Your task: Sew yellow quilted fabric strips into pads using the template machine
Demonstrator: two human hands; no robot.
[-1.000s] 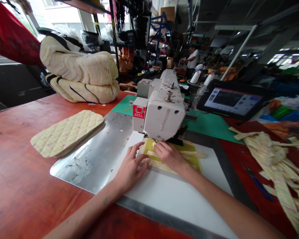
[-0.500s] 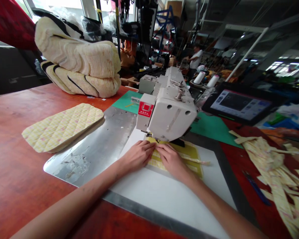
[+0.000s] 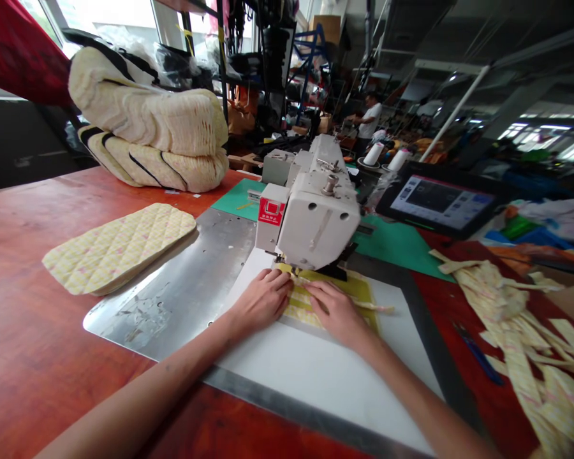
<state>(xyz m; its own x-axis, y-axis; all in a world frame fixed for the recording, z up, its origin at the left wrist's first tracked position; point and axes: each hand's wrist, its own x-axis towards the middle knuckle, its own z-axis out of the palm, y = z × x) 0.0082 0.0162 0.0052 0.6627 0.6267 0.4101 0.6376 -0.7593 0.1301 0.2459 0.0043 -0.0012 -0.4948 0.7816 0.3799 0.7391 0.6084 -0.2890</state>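
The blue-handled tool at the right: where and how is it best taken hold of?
Probably by the blue handles, with the right hand coming from above: the tool lies on the table, handles at the near end, tip pointing away. Yellow strips lie along its right side.

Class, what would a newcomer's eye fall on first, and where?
Probably the white sewing machine, mid-picture, with its red label. Just before it, the left hand and right hand lie close together over a yellow sheet. Back left rises a pile of cream padded pieces.

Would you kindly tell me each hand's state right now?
Left hand: curled over yellow template; grip unclear.
Right hand: over patterned fabric strip; grip unclear.
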